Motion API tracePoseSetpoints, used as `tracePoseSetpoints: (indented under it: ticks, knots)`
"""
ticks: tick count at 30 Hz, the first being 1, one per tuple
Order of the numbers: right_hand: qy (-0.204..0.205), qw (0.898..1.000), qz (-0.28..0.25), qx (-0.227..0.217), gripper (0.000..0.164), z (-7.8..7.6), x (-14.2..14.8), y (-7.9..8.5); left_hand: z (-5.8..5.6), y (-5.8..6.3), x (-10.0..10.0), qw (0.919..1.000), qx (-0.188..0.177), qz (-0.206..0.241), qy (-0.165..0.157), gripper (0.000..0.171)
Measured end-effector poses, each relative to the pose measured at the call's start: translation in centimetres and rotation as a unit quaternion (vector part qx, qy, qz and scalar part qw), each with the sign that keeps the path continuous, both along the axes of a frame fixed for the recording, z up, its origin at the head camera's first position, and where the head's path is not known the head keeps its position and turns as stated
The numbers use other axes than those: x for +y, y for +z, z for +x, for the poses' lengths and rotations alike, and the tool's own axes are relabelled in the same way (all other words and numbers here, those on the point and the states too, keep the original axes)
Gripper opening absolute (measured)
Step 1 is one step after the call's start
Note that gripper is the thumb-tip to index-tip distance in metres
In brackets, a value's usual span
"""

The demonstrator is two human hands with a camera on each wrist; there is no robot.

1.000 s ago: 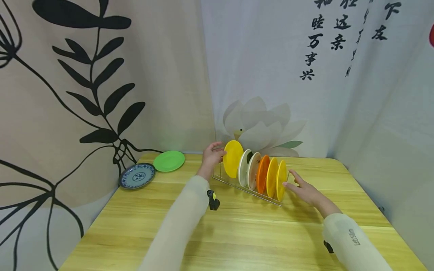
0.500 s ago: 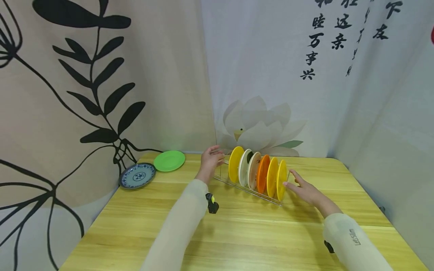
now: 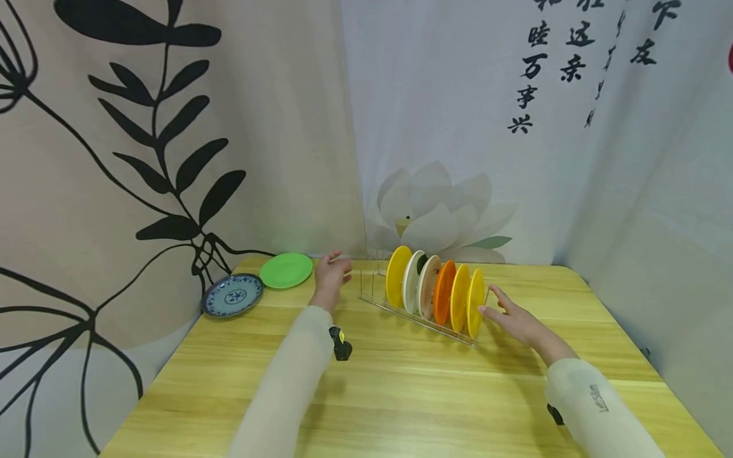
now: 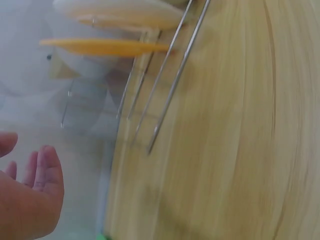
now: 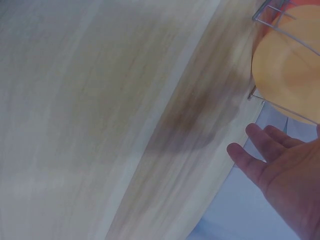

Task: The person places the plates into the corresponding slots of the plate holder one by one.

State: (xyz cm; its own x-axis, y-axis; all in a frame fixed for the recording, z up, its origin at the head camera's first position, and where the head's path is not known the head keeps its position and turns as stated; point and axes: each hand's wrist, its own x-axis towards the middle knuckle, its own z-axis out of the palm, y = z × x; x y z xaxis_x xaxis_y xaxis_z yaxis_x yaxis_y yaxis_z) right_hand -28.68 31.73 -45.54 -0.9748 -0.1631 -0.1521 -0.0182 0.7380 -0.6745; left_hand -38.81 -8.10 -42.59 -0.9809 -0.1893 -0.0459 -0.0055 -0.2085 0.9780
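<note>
My left hand is off the wire dish rack, between its left end and a green plate lying on the table. Its fingers are loosely bent with nothing in them, also in the left wrist view. In the rack several plates stand on edge: a yellow plate leftmost, then white, beige, orange and two more yellow. At the rack's right end is my right hand, fingers extended and spread, thumb tip close by the rightmost yellow plate. The right wrist view shows those fingers right beside the rack wire.
A blue-and-white patterned plate lies left of the green one, near the table's left edge. All of this is on a wooden table. Printed curtains hang behind it and along both sides.
The leftmost yellow plate has gone down into the rack and my left hand has let go of it. That hand has since moved left, away from the rack. The right hand has stayed put.
</note>
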Motion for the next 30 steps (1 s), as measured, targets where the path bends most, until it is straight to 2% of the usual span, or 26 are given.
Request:
tracePoseSetpoints:
  ticks: [8, 17, 25, 30]
  knots:
    - [-0.012, 1.0, 0.001, -0.011, 0.087, -0.2, -0.2, 0.0, 0.2, -0.6, -2.8, 0.9997, -0.012, 0.004, 0.022, 0.05]
    - [-0.009, 1.0, 0.0, -0.005, 0.086, -0.1, -0.1, -0.2, 0.3, -1.2, -5.3, 0.9983, -0.028, 0.009, 0.051, 0.051]
    - [-0.002, 1.0, 0.001, -0.002, 0.085, -0.1, -0.1, -0.1, 0.4, -2.1, -8.0, 0.9944, -0.046, 0.023, 0.093, 0.055]
    - [0.0, 1.0, 0.003, -0.002, 0.084, -0.1, -0.1, -0.1, 1.0, -3.0, -9.8, 0.99, -0.047, 0.024, 0.131, 0.057]
